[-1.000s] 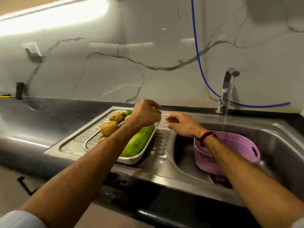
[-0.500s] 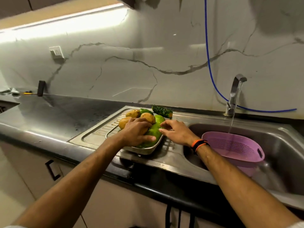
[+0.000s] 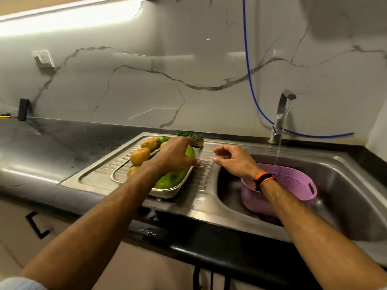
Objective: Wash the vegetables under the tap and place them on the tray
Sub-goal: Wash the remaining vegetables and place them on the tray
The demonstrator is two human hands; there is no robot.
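A steel tray [image 3: 165, 193] sits on the sink's ribbed drainboard. It holds several potatoes [image 3: 139, 155], a large green vegetable [image 3: 171, 178] and, at its far end, a dark bitter gourd [image 3: 188, 136]. My left hand [image 3: 173, 155] lies on top of the green vegetable, its fingers stretched toward the tray's right rim. My right hand [image 3: 234, 162] hovers over the drainboard just right of the tray, fingers loosely curled and holding nothing. Water runs from the tap [image 3: 281, 114] into a purple colander [image 3: 293, 183] in the basin.
The steel basin [image 3: 345, 195] lies to the right, with the colander inside it. A blue hose [image 3: 251, 91] hangs down the marble wall behind the tap. Dark countertop [image 3: 62, 147] stretches left of the drainboard. A wall switch [image 3: 43, 58] sits at the far left.
My right hand has drawn away from the green vegetable to the right and holds nothing. My left hand has stretched its fingers across the vegetable toward the tray's right rim.
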